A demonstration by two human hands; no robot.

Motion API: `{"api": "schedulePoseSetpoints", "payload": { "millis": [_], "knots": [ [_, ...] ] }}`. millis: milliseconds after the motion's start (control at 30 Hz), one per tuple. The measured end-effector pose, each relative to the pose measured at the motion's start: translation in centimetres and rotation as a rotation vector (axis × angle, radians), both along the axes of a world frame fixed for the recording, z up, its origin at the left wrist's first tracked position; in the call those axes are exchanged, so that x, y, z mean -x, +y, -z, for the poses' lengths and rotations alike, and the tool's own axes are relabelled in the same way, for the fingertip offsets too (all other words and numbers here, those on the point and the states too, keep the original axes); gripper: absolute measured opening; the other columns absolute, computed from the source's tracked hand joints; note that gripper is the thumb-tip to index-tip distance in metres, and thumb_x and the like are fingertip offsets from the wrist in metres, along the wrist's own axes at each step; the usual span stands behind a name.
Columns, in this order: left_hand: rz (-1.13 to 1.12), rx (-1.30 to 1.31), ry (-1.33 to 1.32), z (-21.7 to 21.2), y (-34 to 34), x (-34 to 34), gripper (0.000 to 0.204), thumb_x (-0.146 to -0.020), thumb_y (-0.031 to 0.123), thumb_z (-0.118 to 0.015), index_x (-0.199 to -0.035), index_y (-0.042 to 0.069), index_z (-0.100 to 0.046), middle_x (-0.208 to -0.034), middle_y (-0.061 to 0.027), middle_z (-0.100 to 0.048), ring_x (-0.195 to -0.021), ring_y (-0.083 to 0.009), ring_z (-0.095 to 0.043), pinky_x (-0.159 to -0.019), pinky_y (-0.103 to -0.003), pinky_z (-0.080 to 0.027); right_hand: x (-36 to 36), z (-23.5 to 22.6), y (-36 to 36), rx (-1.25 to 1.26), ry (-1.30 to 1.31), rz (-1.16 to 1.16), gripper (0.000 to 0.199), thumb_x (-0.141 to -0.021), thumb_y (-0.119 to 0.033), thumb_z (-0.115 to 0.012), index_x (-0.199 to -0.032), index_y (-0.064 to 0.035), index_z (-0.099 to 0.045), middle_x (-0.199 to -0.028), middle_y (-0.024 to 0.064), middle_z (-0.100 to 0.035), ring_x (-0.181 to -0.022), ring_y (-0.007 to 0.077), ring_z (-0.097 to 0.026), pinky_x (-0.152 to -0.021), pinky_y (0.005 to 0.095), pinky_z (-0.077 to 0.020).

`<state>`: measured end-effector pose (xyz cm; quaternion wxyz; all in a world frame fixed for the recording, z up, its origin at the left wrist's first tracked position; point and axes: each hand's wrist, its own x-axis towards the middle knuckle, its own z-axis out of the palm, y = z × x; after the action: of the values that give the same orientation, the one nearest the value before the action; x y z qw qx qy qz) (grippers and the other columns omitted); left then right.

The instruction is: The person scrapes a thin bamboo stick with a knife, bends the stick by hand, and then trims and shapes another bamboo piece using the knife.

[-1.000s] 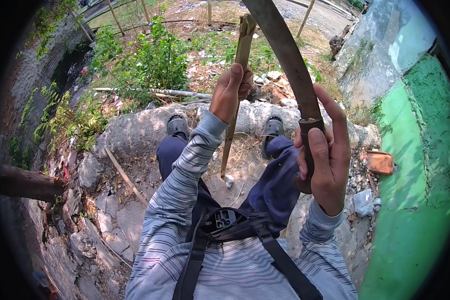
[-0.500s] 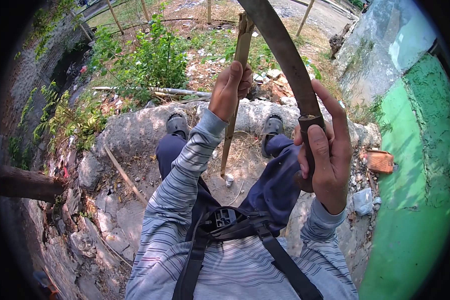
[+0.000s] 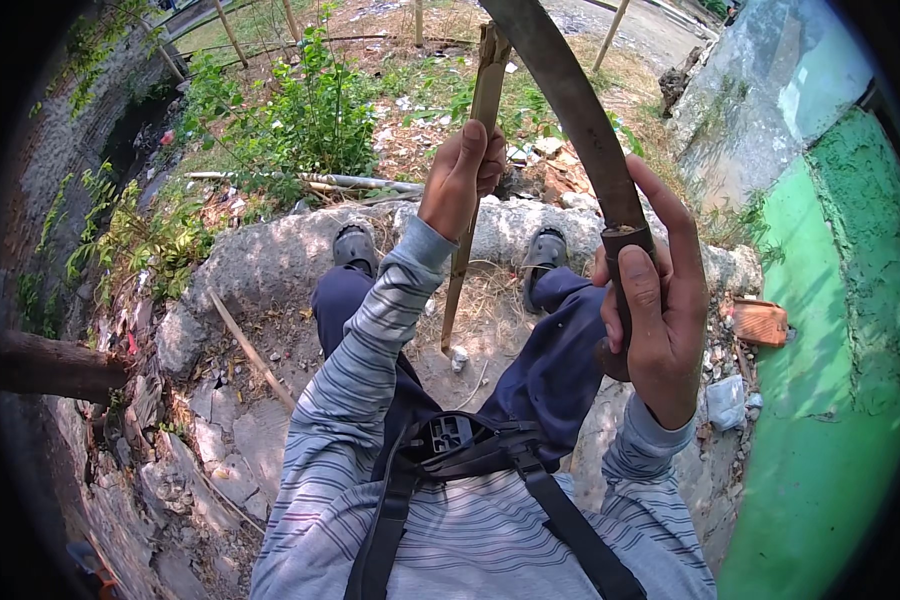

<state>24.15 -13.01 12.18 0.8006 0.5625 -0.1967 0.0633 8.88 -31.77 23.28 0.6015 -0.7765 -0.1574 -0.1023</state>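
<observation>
I wore a long-sleeved top with thin grey and pale stripes, its sleeves reaching to ribbed cuffs at both wrists. Black harness straps ran up my chest from a black plastic buckle at the middle. My trousers were dark navy, and on my feet I had grey rubber sandals.

green wall, leafy shrub, red brick
</observation>
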Motion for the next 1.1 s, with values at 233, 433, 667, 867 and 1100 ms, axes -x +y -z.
{"api": "schedulePoseSetpoints", "payload": {
  "millis": [233,433,667,867,1100],
  "knots": [
    [0.004,0.01,-0.004,-0.1,-0.3,-0.2,0.067,-0.097,0.077,-0.038,-0.09,0.01,-0.045,-0.07,0.0047,-0.036,-0.058,-0.0048,-0.031,-0.05,-0.023,-0.025,-0.1,0.3,-0.1,0.04,-0.049,0.009,0.048,-0.108,-0.017,-0.045,-0.155,-0.0104,-0.038,-0.082,0.0038,-0.059,-0.05,0.0002,-0.039,-0.045,0.0165,-0.0306],
    [0.025,0.015,-0.015,0.0,0.3,-0.1,0.065,-0.098,0.074,-0.04,-0.093,0.009,-0.046,-0.071,0.0045,-0.037,-0.059,-0.005,-0.033,-0.051,-0.023,-0.027,-0.4,-0.2,-0.2,0.033,-0.028,-0.034,0.049,-0.108,-0.018,-0.045,-0.155,-0.0111,-0.037,-0.083,0.0038,-0.057,-0.05,0.0004,-0.038,-0.045,0.0162,-0.0309],
    [0.155,-0.153,-0.19,0.6,1.9,0.5,0.072,-0.089,0.044,-0.075,-0.14,0.003,-0.044,-0.111,-0.0103,-0.062,-0.11,-0.0229,-0.061,-0.098,-0.04,-0.046,0.6,-2.2,-2.6,0.036,0.087,-0.05,0.05,-0.108,-0.018,-0.044,-0.156,-0.0146,-0.034,-0.081,0.0013,-0.054,-0.052,0.0014,-0.04,-0.046,0.0179,-0.0329],
    [0.072,-0.284,-0.064,7.5,4.5,2.2,0.087,-0.077,0.032,-0.09,-0.147,0.012,-0.042,-0.135,-0.0098,-0.055,-0.132,-0.0222,-0.052,-0.113,-0.042,-0.041,1.1,-3.1,-3.7,0.049,0.1,-0.098,0.052,-0.108,-0.021,-0.042,-0.158,-0.0127,-0.027,-0.081,0.0026,-0.054,-0.05,0.0018,-0.039,-0.044,0.0172,-0.0322],
    [0.217,-0.283,0.209,15.4,0.8,3.7,0.047,-0.103,0.05,-0.056,-0.097,0.003,-0.063,-0.07,-0.0045,-0.061,-0.066,-0.0152,-0.062,-0.062,-0.035,-0.052,1.9,-3.6,-3.8,0.091,0.054,-0.003,0.054,-0.108,-0.022,-0.043,-0.158,-0.0115,-0.025,-0.078,0.004,-0.05,-0.046,0.0037,-0.037,-0.04,0.0178,-0.0311]
  ]
}}
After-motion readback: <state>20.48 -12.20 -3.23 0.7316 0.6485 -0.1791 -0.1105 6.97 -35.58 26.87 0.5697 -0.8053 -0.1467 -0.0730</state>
